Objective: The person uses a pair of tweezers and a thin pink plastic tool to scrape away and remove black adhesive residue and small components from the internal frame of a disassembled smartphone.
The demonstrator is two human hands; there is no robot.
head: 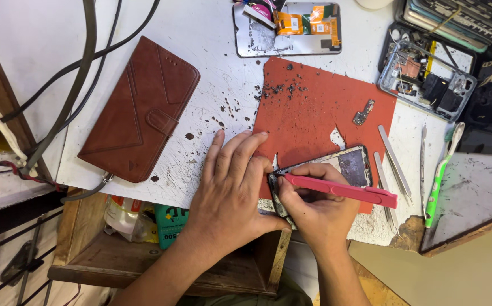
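Far left: dark cables (82, 62) run down off the white, scratched worktop (212, 39). A brown leather wallet case (141, 107) lies closed and flat, well apart from the work.

Left hand (229, 187): palm down, fingers spread and pressed flat on the worktop and on the left edge of the red mat (314, 107). It grips nothing; its fingertips butt against the near end of the phone (325, 170), bracing it.

The phone lies at the lower edge of the mat, tilted, partly hidden under the right hand. Its far end shows a dull screen.

Right hand (319, 209): closed round a pink pry tool (342, 190) in a pen grip. The tool's fine tip sits at the phone's left corner, just beside the left fingertips.

Judged technique: keep the tool low and nearly flat to the seam, work with small twists rather than levering hard, and let the left hand take the push so that the phone does not skid. The tip points towards the left fingers; a slip would go there, so force wants to stay light.

Right of the phone: metal tweezers (396, 161) and thin flat tools, a green-handled brush (439, 178). Above: a small loose part (364, 112) on the mat, dark crumbs, an opened phone back (288, 28) with orange flex, a stripped phone frame (427, 79).
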